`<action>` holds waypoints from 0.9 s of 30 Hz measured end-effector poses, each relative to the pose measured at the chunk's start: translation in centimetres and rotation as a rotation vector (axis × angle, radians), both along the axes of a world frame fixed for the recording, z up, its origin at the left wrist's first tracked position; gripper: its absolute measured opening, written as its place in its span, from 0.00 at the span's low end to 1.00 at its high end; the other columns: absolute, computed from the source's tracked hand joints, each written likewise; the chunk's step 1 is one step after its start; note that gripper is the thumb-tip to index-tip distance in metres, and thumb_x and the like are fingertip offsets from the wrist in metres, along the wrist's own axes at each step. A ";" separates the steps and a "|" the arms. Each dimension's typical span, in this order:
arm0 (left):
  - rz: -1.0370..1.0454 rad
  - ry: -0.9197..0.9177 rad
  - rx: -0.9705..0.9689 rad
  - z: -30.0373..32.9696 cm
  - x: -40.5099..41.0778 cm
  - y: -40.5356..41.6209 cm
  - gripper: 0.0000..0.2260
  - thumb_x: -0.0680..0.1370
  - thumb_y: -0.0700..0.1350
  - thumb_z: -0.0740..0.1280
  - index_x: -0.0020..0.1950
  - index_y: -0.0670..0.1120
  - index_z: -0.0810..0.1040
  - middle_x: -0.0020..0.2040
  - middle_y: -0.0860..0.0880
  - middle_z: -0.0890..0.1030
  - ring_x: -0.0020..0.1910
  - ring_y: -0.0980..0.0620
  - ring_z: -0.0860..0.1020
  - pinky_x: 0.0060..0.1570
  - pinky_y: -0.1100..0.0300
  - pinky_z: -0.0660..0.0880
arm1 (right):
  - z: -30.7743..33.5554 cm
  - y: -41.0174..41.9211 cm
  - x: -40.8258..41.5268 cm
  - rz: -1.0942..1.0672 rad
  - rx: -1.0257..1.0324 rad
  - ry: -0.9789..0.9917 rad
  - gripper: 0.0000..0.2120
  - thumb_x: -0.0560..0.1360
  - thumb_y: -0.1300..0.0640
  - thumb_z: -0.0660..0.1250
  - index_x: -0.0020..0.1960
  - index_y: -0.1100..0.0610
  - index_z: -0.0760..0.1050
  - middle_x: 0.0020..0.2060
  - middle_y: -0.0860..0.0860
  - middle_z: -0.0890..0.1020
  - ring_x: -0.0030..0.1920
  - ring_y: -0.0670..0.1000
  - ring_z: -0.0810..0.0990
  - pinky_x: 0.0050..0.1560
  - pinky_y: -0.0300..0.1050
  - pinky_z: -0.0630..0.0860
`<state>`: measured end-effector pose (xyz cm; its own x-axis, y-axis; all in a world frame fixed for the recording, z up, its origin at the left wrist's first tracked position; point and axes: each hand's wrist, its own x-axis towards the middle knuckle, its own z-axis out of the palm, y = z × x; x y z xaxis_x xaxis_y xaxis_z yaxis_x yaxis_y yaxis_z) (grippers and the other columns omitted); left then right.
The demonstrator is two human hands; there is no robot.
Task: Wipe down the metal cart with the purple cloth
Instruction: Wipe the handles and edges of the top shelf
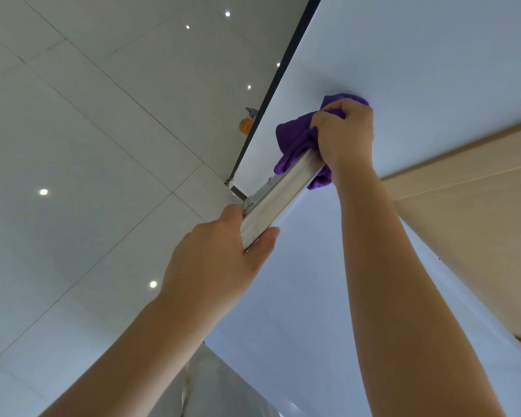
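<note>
A shiny square metal bar of the cart [286, 188] runs diagonally through the middle of the view. My left hand [220, 257] grips its near end, fingers on one side and thumb on the other. My right hand [343, 133] holds the crumpled purple cloth [295, 139] wrapped around the bar's far end. A brushed metal surface of the cart [205, 386] shows at the bottom between my forearms.
A glossy white tiled floor [73, 145] fills the left side. A white panel with a dark edge [418, 55] stands behind the bar. A light wood surface [478, 221] is at the right. An orange spray bottle [246, 123] sits beyond the dark edge.
</note>
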<state>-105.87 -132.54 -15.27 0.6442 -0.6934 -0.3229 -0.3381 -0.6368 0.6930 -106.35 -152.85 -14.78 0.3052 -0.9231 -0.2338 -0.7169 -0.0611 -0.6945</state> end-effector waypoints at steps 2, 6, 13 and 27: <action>-0.003 -0.003 0.005 -0.1 -0.1 0.2 0.21 0.70 0.65 0.54 0.46 0.48 0.70 0.27 0.50 0.72 0.28 0.48 0.76 0.29 0.56 0.73 | 0.0 -0.8 0.2 -0.030 0.058 -0.001 0.06 0.59 0.56 0.60 0.34 0.49 0.74 0.48 0.53 0.78 0.54 0.61 0.76 0.55 0.55 0.76; -0.006 -0.018 0.030 -0.1 -0.3 0.6 0.20 0.71 0.64 0.54 0.45 0.48 0.69 0.26 0.51 0.72 0.28 0.48 0.75 0.28 0.57 0.69 | 0.7 -2.4 0.7 0.035 0.173 0.137 0.04 0.67 0.62 0.60 0.36 0.54 0.70 0.42 0.52 0.73 0.37 0.53 0.73 0.33 0.42 0.71; -0.015 -0.018 -0.006 -0.3 -0.9 2.1 0.23 0.67 0.69 0.45 0.40 0.52 0.67 0.21 0.52 0.67 0.22 0.53 0.69 0.23 0.61 0.59 | 1.5 -4.0 1.4 0.062 0.369 0.342 0.09 0.72 0.62 0.60 0.33 0.57 0.67 0.29 0.52 0.69 0.29 0.51 0.68 0.31 0.40 0.66; 0.055 -0.117 -0.006 -0.8 -2.4 3.7 0.23 0.73 0.69 0.43 0.39 0.54 0.67 0.18 0.49 0.62 0.20 0.52 0.64 0.22 0.62 0.57 | 0.5 -5.8 1.4 0.110 0.592 0.385 0.06 0.72 0.62 0.62 0.38 0.62 0.71 0.19 0.54 0.76 0.18 0.53 0.76 0.21 0.40 0.73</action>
